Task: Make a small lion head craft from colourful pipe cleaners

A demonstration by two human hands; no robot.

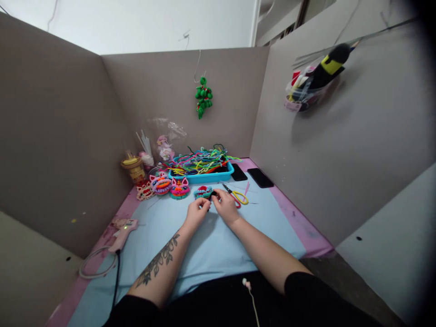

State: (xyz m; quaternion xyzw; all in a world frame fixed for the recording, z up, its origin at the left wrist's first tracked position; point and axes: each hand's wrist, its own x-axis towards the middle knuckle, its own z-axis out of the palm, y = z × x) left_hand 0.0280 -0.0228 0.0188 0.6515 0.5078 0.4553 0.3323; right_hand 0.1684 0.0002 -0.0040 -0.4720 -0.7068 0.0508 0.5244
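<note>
My left hand and my right hand meet over the blue cloth, thumbs and fingers pinched together. Between their fingertips is a small black fuzzy pipe cleaner, mostly hidden by the fingers. Just beyond them lies a teal and red pipe-cleaner piece. Scissors with yellow and red handles rest beside my right hand, blades pointing away. To the left of my hands sit finished-looking pipe-cleaner animal heads: a pink and orange one, a purple one and a cream one.
A blue tray heaped with colourful pipe cleaners stands at the back. Two dark phones lie right of it. A pink glue gun with its cable lies left, below a drink cup. Grey partitions enclose the table.
</note>
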